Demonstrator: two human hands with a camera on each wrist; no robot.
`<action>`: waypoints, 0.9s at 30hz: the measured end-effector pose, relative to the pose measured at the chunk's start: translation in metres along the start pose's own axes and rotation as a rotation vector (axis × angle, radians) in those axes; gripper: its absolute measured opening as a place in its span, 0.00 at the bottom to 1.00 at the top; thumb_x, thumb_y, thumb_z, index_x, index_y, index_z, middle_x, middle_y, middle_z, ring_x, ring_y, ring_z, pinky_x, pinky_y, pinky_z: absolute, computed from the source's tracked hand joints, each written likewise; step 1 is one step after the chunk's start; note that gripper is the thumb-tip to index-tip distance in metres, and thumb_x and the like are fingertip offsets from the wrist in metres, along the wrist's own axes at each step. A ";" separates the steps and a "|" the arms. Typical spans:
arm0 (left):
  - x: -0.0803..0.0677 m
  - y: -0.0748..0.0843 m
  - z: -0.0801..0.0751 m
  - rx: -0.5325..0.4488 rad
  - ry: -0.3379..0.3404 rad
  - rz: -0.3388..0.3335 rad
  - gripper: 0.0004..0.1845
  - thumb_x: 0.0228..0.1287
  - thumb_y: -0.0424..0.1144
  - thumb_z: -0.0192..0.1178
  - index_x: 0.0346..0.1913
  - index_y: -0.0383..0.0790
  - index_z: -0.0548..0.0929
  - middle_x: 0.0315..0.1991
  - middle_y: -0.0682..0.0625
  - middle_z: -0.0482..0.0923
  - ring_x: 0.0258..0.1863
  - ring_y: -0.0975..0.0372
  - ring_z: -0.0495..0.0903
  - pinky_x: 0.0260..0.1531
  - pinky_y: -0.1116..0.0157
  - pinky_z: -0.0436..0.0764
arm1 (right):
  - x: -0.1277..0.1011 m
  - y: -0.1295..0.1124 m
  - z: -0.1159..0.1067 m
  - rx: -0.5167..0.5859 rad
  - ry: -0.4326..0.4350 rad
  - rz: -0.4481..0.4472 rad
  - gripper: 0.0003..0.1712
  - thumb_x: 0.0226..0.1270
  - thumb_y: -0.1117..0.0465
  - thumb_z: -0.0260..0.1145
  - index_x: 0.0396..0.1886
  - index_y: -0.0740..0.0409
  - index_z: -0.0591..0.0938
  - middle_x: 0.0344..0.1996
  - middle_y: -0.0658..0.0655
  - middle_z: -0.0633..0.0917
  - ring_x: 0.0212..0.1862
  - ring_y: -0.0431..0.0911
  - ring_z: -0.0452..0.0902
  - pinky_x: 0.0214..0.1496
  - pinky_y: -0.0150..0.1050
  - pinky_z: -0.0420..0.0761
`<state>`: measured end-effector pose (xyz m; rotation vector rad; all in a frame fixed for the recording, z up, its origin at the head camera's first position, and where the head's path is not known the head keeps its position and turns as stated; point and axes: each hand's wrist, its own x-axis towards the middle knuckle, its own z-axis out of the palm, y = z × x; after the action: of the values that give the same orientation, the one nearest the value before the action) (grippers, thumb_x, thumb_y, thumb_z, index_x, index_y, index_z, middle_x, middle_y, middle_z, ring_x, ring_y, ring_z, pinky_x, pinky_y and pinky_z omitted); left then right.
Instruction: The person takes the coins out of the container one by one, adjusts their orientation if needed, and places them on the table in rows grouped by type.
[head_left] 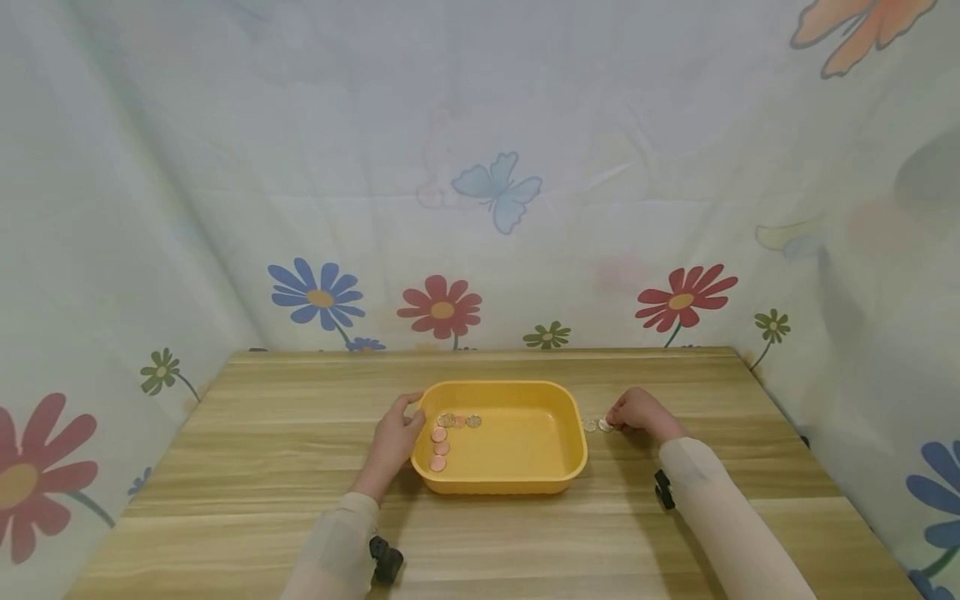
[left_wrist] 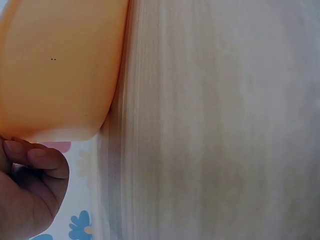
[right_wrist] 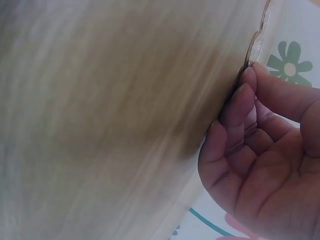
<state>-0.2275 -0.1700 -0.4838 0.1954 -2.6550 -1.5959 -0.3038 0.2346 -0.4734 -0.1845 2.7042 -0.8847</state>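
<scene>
Clearly the silver coins (head_left: 597, 425) on the desk (head_left: 247, 450) right of the yellow tray (head_left: 573, 417) are thin, hard, slippery; best pinched by the rim. Right hand (head_left: 636, 411) curls, fingertips on one; left hand (head_left: 395, 435) grips the tray's edge.

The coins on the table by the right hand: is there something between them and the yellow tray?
Only bare table lies between the two coins and the yellow tray; its low right wall is the one thing to clear. The right hand touches the nearer coin. The left hand holds the opposite rim.
</scene>
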 end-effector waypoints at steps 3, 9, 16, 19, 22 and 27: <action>0.000 0.000 0.000 -0.003 -0.003 0.002 0.24 0.77 0.38 0.51 0.73 0.40 0.71 0.39 0.33 0.86 0.24 0.61 0.80 0.21 0.69 0.79 | 0.008 0.010 0.000 0.006 -0.018 -0.047 0.20 0.62 0.64 0.67 0.10 0.55 0.79 0.09 0.44 0.71 0.16 0.39 0.64 0.21 0.32 0.66; -0.001 0.000 0.000 -0.004 -0.008 -0.003 0.25 0.77 0.38 0.50 0.73 0.40 0.70 0.40 0.33 0.86 0.23 0.61 0.79 0.21 0.69 0.78 | 0.004 0.003 -0.004 -0.059 0.003 -0.007 0.19 0.60 0.64 0.67 0.09 0.57 0.79 0.10 0.46 0.73 0.18 0.40 0.66 0.23 0.32 0.68; 0.000 0.001 0.000 0.003 -0.001 0.000 0.25 0.77 0.38 0.51 0.73 0.40 0.70 0.39 0.34 0.86 0.24 0.61 0.80 0.21 0.68 0.79 | -0.006 -0.007 -0.006 -0.119 0.057 0.001 0.20 0.64 0.66 0.66 0.10 0.60 0.78 0.10 0.45 0.73 0.19 0.39 0.66 0.25 0.30 0.68; 0.000 0.001 -0.001 0.003 -0.002 0.000 0.25 0.77 0.38 0.51 0.73 0.40 0.70 0.39 0.33 0.85 0.24 0.60 0.81 0.22 0.68 0.80 | -0.005 -0.006 -0.006 -0.110 0.059 0.012 0.22 0.64 0.65 0.66 0.09 0.57 0.77 0.10 0.45 0.72 0.18 0.39 0.65 0.24 0.31 0.67; 0.000 0.002 0.000 0.000 -0.006 -0.003 0.25 0.77 0.39 0.50 0.74 0.40 0.69 0.44 0.31 0.85 0.27 0.59 0.82 0.24 0.67 0.81 | -0.005 -0.007 -0.006 -0.102 0.061 0.038 0.22 0.63 0.65 0.67 0.09 0.57 0.77 0.09 0.45 0.72 0.18 0.39 0.65 0.24 0.30 0.67; -0.001 0.002 -0.001 0.001 -0.021 -0.025 0.25 0.79 0.39 0.50 0.75 0.41 0.68 0.48 0.30 0.84 0.31 0.57 0.84 0.27 0.65 0.83 | -0.006 -0.002 -0.006 -0.079 0.053 0.017 0.16 0.63 0.65 0.68 0.15 0.64 0.84 0.12 0.47 0.77 0.20 0.39 0.68 0.26 0.31 0.71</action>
<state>-0.2263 -0.1693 -0.4812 0.2146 -2.6797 -1.6128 -0.3001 0.2378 -0.4665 -0.1568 2.7872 -0.7897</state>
